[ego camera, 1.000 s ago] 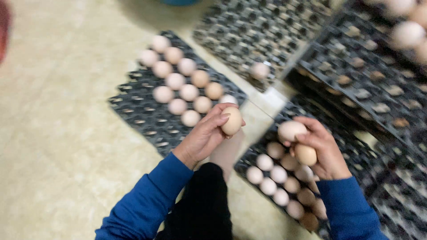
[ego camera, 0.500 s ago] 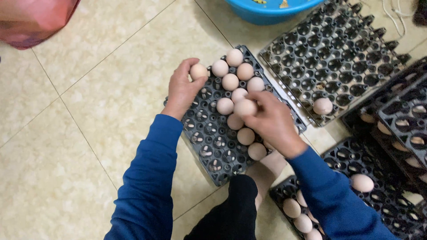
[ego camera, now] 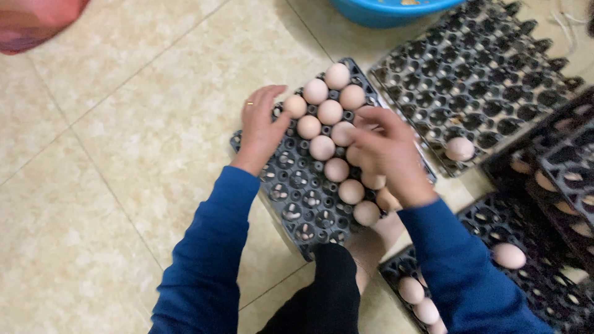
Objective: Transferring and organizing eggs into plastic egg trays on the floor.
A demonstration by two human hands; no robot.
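Observation:
A dark plastic egg tray (ego camera: 297, 198) lies on the tiled floor in front of me, with several pale brown eggs (ego camera: 330, 112) filling its right-hand rows. My left hand (ego camera: 261, 128) rests palm down on the tray's far left side, fingers spread, its thumb against the egg (ego camera: 295, 106) at the end of a row. My right hand (ego camera: 388, 153) hovers over the eggs on the tray's right edge, fingers apart and blurred, and hides some of them. Both arms wear blue sleeves.
A second dark tray (ego camera: 489, 74), further right, holds one egg (ego camera: 460, 148). More trays are stacked at the right edge (ego camera: 560, 176), and one at lower right (ego camera: 544, 278) holds several eggs. A blue basin (ego camera: 396, 9) sits at the top, a pink object (ego camera: 31, 21) top left.
Both hands have set down the eggs they carried into the near tray. The left hand now lies flat beside its egg and the right hand has opened over the right rows.

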